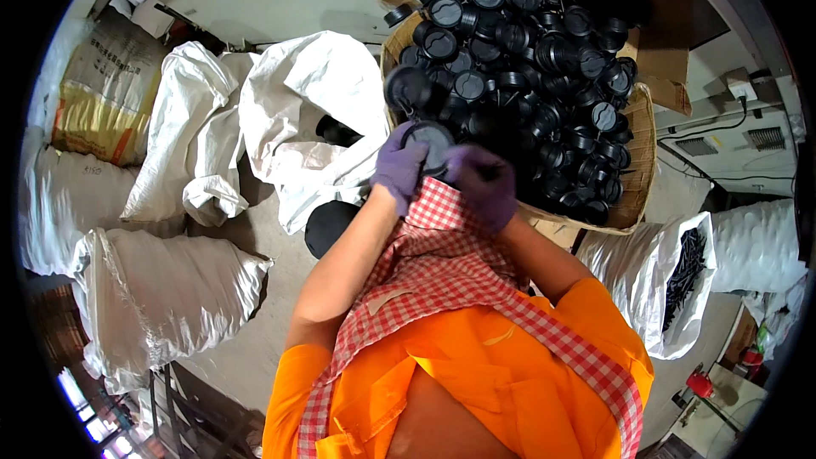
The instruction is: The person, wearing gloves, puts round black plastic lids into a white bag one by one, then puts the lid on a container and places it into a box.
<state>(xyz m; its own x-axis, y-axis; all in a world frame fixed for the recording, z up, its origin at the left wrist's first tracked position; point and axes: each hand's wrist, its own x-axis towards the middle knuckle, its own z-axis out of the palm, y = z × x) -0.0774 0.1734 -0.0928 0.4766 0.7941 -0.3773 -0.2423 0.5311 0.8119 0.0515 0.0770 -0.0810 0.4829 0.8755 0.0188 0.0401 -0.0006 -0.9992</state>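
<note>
My left hand (399,168), in a purple glove, is closed on the rim of a round black plastic lid (433,143), held above my apron. My right hand (484,185), also gloved in purple and slightly blurred, has its fingers curled against the lid's right edge. Just beyond the left fingers is another round black piece (409,87); I cannot tell whether it joins the held lid. In front of me a large cardboard box (639,191) is heaped with similar black lids (510,81), some showing a raised bar across the top.
White woven sacks (310,76) stand at the left, one open with something black inside. A full sack (170,289) lies nearer. A round black seat-like object (330,228) is beside my left forearm. At right, an open white sack (625,276) holds thin black pieces (684,276).
</note>
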